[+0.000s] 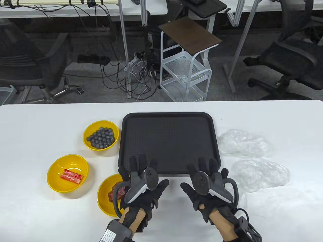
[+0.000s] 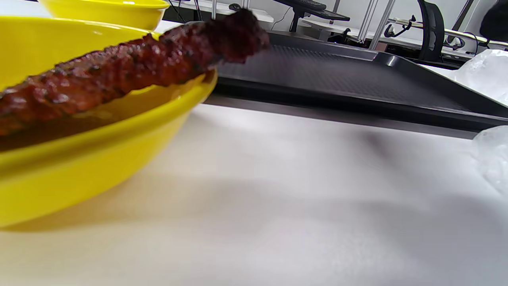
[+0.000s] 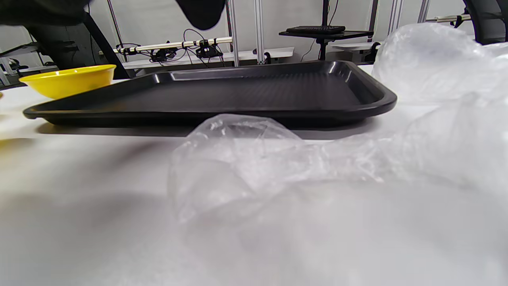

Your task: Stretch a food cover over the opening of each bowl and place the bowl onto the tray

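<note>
A black tray [image 1: 169,141] lies in the middle of the white table. To its left stand three uncovered yellow bowls: one of dark berries [image 1: 101,134], one with red strips [image 1: 67,172], and one with a chunk of meat [image 1: 107,201] that my left hand partly hides. Crumpled clear food covers [image 1: 243,142] [image 1: 261,174] lie right of the tray. My left hand [image 1: 143,163] and right hand [image 1: 205,167] are spread flat at the tray's near edge and hold nothing. The left wrist view has the meat [image 2: 131,67] and its bowl [image 2: 79,171] close up; the right wrist view has a cover [image 3: 246,159] before the tray [image 3: 238,91].
Bare white tabletop runs along the front and far left. Beyond the table's far edge stand a white wire cart [image 1: 186,73], office chairs and loose cables on the floor. Another thin clear cover lies near my right wrist [image 1: 241,199].
</note>
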`<state>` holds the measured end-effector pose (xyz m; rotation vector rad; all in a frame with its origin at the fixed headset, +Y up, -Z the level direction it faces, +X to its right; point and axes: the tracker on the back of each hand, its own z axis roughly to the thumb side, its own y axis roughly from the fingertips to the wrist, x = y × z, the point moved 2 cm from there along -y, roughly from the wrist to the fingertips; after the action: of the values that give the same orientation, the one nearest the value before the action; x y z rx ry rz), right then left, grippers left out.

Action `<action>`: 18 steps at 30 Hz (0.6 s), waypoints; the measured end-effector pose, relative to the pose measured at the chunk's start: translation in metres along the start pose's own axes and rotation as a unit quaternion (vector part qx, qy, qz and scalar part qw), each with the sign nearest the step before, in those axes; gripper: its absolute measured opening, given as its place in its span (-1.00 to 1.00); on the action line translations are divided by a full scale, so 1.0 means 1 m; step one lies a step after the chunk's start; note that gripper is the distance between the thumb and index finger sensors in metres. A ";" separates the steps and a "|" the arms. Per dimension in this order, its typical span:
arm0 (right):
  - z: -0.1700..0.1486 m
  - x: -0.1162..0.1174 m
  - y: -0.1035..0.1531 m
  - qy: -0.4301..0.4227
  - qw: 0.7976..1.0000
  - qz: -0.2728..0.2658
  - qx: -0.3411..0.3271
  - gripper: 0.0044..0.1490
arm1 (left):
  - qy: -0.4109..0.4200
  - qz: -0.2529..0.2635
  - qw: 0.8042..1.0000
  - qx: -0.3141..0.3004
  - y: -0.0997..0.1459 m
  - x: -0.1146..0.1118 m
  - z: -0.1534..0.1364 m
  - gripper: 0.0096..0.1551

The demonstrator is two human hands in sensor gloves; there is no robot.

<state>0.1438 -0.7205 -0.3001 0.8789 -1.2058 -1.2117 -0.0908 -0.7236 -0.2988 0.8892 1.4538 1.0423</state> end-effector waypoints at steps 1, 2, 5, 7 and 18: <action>0.000 0.001 0.000 0.000 1.000 0.002 0.000 0.11 | 0.001 -0.001 1.000 0.000 0.000 0.000 0.000 0.08; 0.000 0.001 -0.001 -0.001 1.000 0.004 0.001 0.11 | 0.002 -0.002 1.000 0.000 0.000 0.000 0.000 0.08; 0.000 0.001 0.000 -0.003 1.000 0.005 0.000 0.11 | 0.002 -0.004 1.000 0.001 0.000 0.000 -0.001 0.08; 0.000 0.000 0.000 -0.005 1.000 0.002 -0.001 0.11 | 0.003 -0.004 1.000 0.000 0.000 0.000 -0.001 0.08; 0.000 0.000 0.000 -0.014 1.000 0.004 0.001 0.12 | 0.001 -0.011 1.000 -0.005 0.000 -0.001 0.001 0.08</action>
<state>0.1442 -0.7204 -0.2999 0.8612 -1.2322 -1.2191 -0.0898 -0.7246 -0.2985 0.8635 1.4565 1.0344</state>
